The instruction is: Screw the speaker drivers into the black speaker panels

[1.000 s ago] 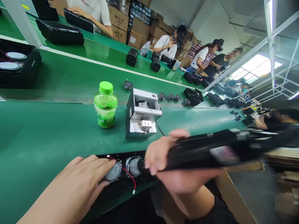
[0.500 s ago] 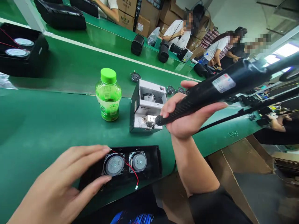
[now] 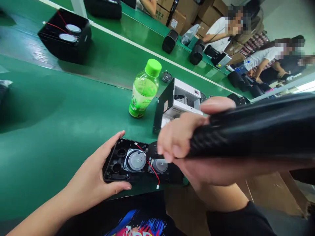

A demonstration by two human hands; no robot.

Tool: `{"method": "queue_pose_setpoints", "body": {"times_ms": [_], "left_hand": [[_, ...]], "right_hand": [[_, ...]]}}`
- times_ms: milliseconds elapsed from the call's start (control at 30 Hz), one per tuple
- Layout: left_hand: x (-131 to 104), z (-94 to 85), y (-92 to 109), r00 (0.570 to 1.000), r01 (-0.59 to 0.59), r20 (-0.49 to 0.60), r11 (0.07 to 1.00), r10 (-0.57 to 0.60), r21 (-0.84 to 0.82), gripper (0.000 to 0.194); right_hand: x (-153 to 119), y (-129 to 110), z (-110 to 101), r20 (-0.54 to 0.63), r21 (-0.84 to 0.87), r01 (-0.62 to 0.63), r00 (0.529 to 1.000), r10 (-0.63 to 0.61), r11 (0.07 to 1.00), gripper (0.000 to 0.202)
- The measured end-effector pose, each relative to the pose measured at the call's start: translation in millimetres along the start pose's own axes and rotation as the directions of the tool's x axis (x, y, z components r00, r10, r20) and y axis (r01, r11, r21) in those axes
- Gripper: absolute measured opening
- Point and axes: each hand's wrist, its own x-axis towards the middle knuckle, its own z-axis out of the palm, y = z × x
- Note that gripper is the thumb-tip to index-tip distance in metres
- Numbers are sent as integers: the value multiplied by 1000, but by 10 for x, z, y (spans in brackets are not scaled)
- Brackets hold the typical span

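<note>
I see a smooth, glossy green surface [image 3: 81, 108]. The near black panel [image 3: 112, 175] looks like hard plastic, its speaker backs [image 3: 137, 161] matt grey metal. Beyond stands a shiny clear-plastic bottle [image 3: 144, 93]; the far cartons [image 3: 177, 22] are dull brown cardboard.

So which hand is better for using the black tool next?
Probably the right hand: it grips the black tool, tip near a speaker. The left hand spans the black panel's end.
</note>
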Motion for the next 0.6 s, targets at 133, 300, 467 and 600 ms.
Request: {"method": "queue_pose_setpoints", "body": {"times_ms": [133,300,467,600], "left_hand": [[2,27,-11,1000,-4,-6,992,3,-122,132],[-2,47,2,999,-38,-22,994,35,-105,132],[-2,50,2,997,-66,-37,995,63,-77,131],[-7,58,11,996,-74,-52,993,70,-90,128]], "right_hand": [[181,398,293,-30,131,26,999,-23,991,64],[203,670,361,-39,138,17,999,-12,990,65],[181,656,344,-21,75,-24,999,25,997,67],[184,663,357,-14,64,7,1000,-6,998,67]]}}
